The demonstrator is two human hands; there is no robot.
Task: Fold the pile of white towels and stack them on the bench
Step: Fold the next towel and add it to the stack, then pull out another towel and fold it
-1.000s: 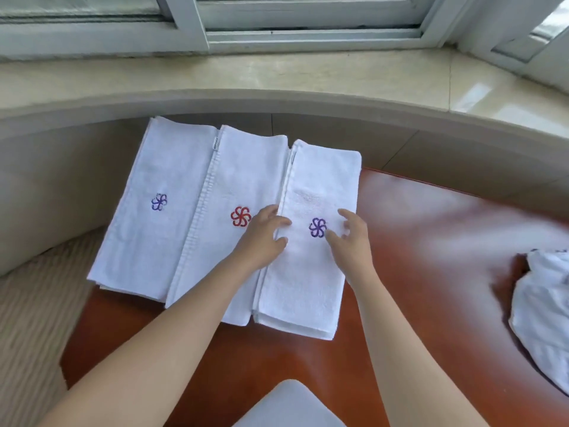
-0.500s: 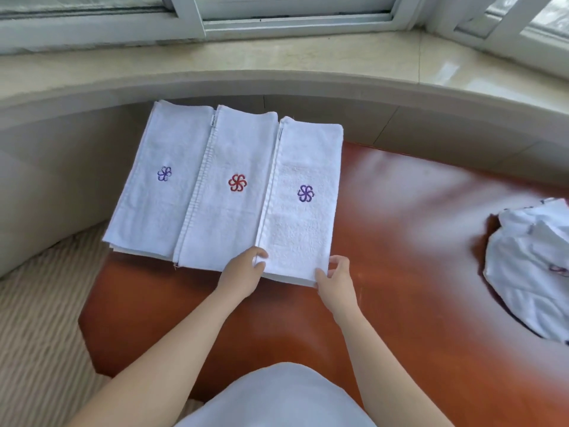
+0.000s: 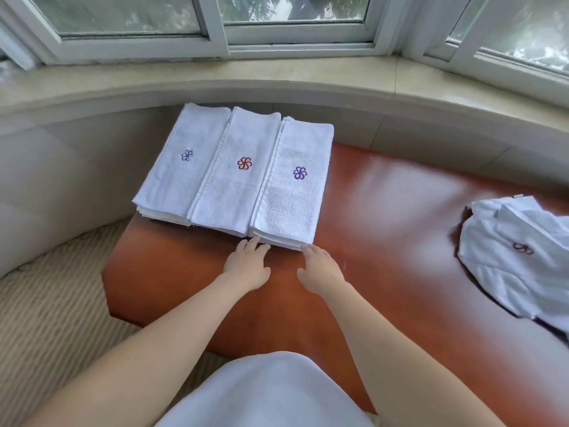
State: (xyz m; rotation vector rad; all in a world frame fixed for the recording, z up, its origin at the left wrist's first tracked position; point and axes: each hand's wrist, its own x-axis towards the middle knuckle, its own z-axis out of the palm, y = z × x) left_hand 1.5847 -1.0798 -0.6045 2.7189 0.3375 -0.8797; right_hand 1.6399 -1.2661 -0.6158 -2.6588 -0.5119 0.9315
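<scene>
Towels: right-hand folded stack [image 3: 289, 192] touched at its near edge by left hand [image 3: 246, 266] and right hand [image 3: 320, 272], fingers straight, nothing gripped. Beside that stack, toward the worktop's [image 3: 385, 211] left end: red-flower stack [image 3: 234, 186], then blue-flower stack [image 3: 181, 174], edges touching. Well right of that stack: unfolded towel heap [image 3: 517, 257]. Beyond: stone sill [image 3: 277, 78].

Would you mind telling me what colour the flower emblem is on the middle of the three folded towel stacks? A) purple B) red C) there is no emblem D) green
B: the middle stack carries a red flower emblem, while the stacks on either side of it show purple ones.
</scene>
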